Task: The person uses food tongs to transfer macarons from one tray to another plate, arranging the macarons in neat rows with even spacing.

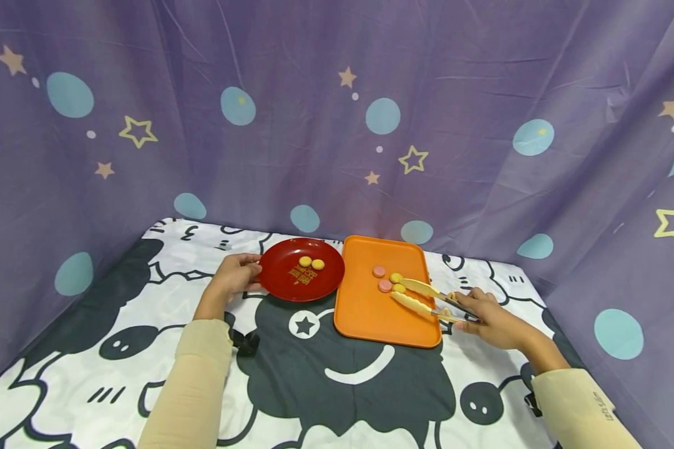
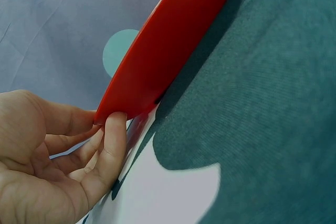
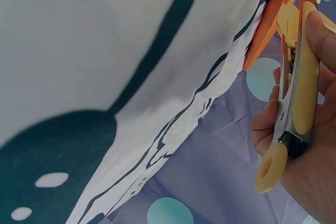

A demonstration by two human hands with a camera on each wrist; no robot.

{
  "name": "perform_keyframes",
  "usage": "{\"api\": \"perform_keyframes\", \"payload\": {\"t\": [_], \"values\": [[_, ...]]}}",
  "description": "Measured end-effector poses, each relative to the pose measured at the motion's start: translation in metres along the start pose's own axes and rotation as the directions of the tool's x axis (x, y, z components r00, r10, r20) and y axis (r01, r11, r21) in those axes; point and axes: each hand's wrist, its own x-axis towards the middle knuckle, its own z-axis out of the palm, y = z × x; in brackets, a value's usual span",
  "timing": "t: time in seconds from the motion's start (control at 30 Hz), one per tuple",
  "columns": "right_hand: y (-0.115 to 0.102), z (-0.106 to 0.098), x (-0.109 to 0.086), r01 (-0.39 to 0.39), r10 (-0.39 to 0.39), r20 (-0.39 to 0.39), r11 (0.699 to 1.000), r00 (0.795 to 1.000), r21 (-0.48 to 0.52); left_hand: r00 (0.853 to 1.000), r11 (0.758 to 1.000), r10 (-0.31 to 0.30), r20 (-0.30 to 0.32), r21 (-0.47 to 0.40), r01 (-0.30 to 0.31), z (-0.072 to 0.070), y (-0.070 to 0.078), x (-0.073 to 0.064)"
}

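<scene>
My left hand [image 1: 236, 274] pinches the left rim of a red plate [image 1: 283, 284], thumb on one side and fingers on the other in the left wrist view. Two round yellow pieces [image 1: 317, 264] lie on the plate. With my right hand [image 1: 491, 318] I grip a pair of tongs [image 3: 302, 77] with yellow tips and metal arms. Their spread tips hover over or rest on the orange tray [image 1: 371, 318], beside two yellow pieces [image 1: 395, 277]; whether they touch is unclear. Two pink round pieces [image 1: 379, 272] lie just left of those.
Plate and tray stand side by side on a cartoon-print cloth [image 1: 326, 374] in white and dark grey. A purple curtain [image 1: 314, 156] with stars and blue dots hangs behind and at both sides of the table.
</scene>
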Motion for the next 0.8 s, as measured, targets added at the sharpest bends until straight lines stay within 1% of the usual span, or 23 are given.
{"api": "perform_keyframes", "payload": {"t": [0.17, 0.5, 0.8], "values": [[0.0000, -0.0006, 0.0009, -0.024, 0.024, 0.013, 1.000, 1.000, 0.019, 1.000, 1.000, -0.001, -0.005, 0.007, 0.001, -0.0008, -0.0007, 0.0007], [0.0009, -0.0007, 0.0005, -0.028, 0.027, 0.019, 0.999, 0.999, 0.041, 1.000, 1.000, 0.014, -0.002, -0.020, -0.014, -0.0001, -0.0015, 0.0020], [0.0017, 0.0001, 0.0009, -0.018, 0.018, 0.007, 0.999, 1.000, 0.041, 1.000, 1.000, 0.011, 0.002, -0.009, -0.011, -0.0005, -0.0012, 0.0010]]}}
